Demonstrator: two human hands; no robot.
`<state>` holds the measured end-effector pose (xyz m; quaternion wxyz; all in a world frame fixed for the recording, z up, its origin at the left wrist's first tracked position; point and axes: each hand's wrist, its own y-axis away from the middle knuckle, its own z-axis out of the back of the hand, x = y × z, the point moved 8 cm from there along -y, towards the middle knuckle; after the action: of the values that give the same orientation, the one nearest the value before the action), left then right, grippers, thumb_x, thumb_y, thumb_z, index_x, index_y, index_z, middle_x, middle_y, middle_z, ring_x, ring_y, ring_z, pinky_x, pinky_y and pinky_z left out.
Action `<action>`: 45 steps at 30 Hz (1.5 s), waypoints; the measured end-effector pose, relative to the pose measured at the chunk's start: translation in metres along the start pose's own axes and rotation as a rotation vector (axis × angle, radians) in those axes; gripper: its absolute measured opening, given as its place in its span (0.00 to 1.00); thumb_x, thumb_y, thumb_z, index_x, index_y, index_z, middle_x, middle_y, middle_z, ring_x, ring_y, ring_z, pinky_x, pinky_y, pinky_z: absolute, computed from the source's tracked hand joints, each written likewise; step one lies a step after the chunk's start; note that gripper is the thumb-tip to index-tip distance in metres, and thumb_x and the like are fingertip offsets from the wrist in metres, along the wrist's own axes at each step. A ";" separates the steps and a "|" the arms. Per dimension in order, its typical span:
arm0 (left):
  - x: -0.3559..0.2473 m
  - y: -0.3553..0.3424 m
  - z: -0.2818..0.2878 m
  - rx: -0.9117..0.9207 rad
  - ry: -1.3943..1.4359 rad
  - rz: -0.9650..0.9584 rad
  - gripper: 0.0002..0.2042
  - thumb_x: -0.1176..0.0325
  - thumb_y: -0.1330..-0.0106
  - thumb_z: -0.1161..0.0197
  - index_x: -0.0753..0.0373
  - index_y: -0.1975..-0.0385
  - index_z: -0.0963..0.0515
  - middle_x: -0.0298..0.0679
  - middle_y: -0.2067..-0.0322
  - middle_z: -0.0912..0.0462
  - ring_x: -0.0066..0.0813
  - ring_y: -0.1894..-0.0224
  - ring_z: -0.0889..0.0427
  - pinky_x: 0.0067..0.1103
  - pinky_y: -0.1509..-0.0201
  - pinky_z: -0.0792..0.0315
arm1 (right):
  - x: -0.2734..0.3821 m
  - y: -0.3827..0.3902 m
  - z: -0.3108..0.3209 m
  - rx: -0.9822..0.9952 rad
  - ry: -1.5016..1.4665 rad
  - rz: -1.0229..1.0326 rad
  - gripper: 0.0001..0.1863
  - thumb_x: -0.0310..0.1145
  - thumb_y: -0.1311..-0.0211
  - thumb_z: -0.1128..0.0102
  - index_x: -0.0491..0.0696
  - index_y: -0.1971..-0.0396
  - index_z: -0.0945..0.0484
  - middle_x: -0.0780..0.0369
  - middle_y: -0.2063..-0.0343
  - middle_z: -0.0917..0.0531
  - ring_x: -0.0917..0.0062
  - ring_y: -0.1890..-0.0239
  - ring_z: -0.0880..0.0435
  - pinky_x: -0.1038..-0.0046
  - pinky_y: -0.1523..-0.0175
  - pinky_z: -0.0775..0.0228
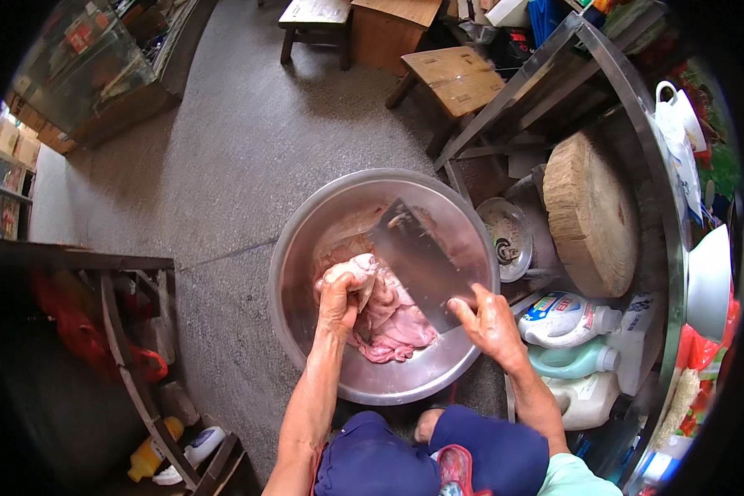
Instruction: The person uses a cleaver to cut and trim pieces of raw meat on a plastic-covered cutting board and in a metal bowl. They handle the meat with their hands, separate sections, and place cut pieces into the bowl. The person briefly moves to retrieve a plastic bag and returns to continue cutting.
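Observation:
A wide metal basin [285, 331] stands on the floor in front of my knees. Pale pink raw meat [393, 326], folded and soft like offal, lies in it. My left hand [339, 302] is closed round a whitish end of this meat, lifting it a little at the basin's middle. In my right hand [489, 326] is a cleaver [422, 264] with a broad dark blade. The blade slants over the basin, its far end up and to the left, just right of the meat. Its handle is mostly hidden in my fingers.
On the right, a metal-framed rack holds a round wooden chopping block [587, 215], a clear bowl [506, 238] and several detergent jugs [566, 318]. Wooden stools [455, 78] stand beyond the basin. A glass cabinet [91, 74] is at far left, and a low wooden frame [136, 372] stands nearer.

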<state>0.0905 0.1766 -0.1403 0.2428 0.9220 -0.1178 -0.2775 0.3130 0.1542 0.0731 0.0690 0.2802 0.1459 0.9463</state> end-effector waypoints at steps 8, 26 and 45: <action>-0.008 0.009 -0.020 -0.041 -0.124 -0.055 0.11 0.82 0.52 0.44 0.57 0.72 0.29 0.31 0.76 0.25 0.22 0.78 0.25 0.20 0.82 0.31 | -0.004 -0.015 -0.035 0.148 0.136 0.162 0.18 0.44 0.32 0.41 0.42 0.63 0.26 0.51 0.73 0.14 0.52 0.68 0.14 0.53 0.62 0.24; -0.019 0.013 -0.014 -0.122 -0.177 -0.119 0.17 0.82 0.50 0.41 0.68 0.57 0.21 0.37 0.61 0.16 0.28 0.59 0.16 0.22 0.55 0.21 | -0.069 -0.070 -0.013 0.083 0.078 0.114 0.21 0.47 0.34 0.37 0.41 0.71 0.28 0.50 0.77 0.15 0.51 0.71 0.15 0.55 0.67 0.24; -0.004 -0.004 0.009 -0.144 0.229 0.059 0.14 0.86 0.47 0.46 0.70 0.61 0.20 0.42 0.64 0.15 0.37 0.60 0.15 0.31 0.51 0.19 | -0.026 -0.072 -0.034 0.127 0.151 0.268 0.20 0.44 0.38 0.32 0.44 0.65 0.28 0.48 0.81 0.18 0.50 0.75 0.16 0.52 0.70 0.26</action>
<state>0.0826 0.1775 -0.1472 0.3280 0.9241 -0.0960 -0.1709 0.3193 0.2086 0.0101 -0.0867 0.2293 0.1714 0.9542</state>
